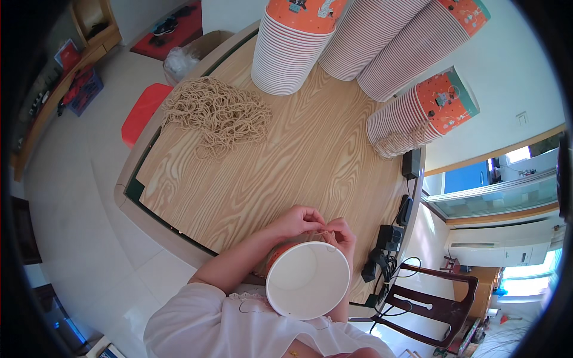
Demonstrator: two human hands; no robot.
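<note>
A large paper bucket (307,280), white inside with an orange outer wall, rests tilted against my body at the table's near edge, its mouth facing up at me. Just beyond its far rim, my left hand (300,221) and my right hand (341,231) meet with fingertips pinched together. Between them runs a thin tan string (333,246), part of which loops over the bucket's rim. Both hands are closed on this string; how it is tied or threaded is too small to make out. A tangled heap of tan string (218,116) lies at the table's far left.
Tall stacks of paper buckets (292,53) stand at the back of the wood-grain table (262,179). A shorter stack (418,110) at right has strings draped over it. Black adapters and cables (388,244) line the right edge. A dark chair (430,304) and red stool (143,113) flank the table.
</note>
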